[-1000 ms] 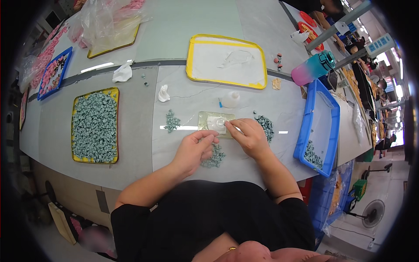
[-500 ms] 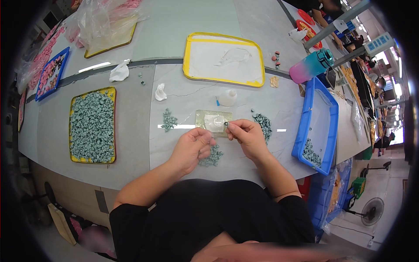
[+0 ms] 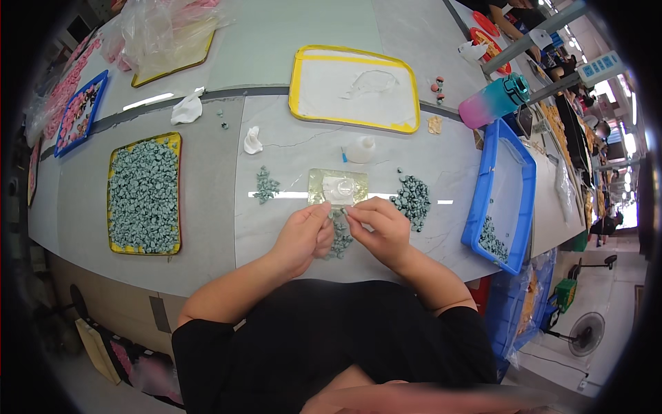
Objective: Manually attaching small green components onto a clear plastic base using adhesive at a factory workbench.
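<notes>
While fingertips meet over the green pieces, left hand curled, right hand curled, grip contents too small to tell

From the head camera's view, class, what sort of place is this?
Probably a small-parts assembly or craft workshop: a long worktable, a yellow tray heaped with grey-green pieces, a blue bin, and both hands, left hand and right hand, pinching tiny pieces.

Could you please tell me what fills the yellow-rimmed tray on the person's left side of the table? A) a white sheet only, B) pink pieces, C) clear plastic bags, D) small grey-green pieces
D: the yellow-rimmed tray to the left of the hands is covered edge to edge with small grey-green pieces, like the piles near the hands.
</notes>
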Tool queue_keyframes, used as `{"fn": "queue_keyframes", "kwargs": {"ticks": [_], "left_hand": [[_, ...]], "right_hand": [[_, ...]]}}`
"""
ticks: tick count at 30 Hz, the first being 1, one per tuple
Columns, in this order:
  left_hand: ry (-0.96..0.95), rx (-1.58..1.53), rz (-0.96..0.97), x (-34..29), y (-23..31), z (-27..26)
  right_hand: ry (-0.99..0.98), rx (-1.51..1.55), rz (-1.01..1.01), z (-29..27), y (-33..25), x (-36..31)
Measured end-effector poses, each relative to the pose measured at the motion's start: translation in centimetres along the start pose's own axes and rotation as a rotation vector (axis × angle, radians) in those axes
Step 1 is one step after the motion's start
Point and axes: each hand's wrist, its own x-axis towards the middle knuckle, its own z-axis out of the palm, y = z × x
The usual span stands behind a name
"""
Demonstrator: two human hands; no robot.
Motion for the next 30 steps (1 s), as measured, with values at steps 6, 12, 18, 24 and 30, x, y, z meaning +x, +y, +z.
{"fn": "queue_keyframes", "kwargs": {"ticks": [6,12,18,24,30], "left_hand": [[-0.002,0.032,-0.003,-0.1,-0.1,0.1],[0.004,0.054,0.018,-0.2,-0.2,0.1],[0.096,0.154,0.154,-0.3,-1.0,0.5],[0.148,0.37,0.372,-0.3,-2.3,0.3],[0.169,0.545,0.514,-0.7,-1.7,1.0]], "right_hand": [[-0.065,-0.077,-0.241,-0.2,0.1,0.1],[-0.109,-0.131,-0.311,0.0,0.1,0.1],[-0.052,-0.184,-0.377,0.9,0.1,-0.2],[0.063,-0.144,-0.459,1.7,0.2,-0.5],[0.061,0.06,-0.279,1.5,0.2,-0.7]]}}
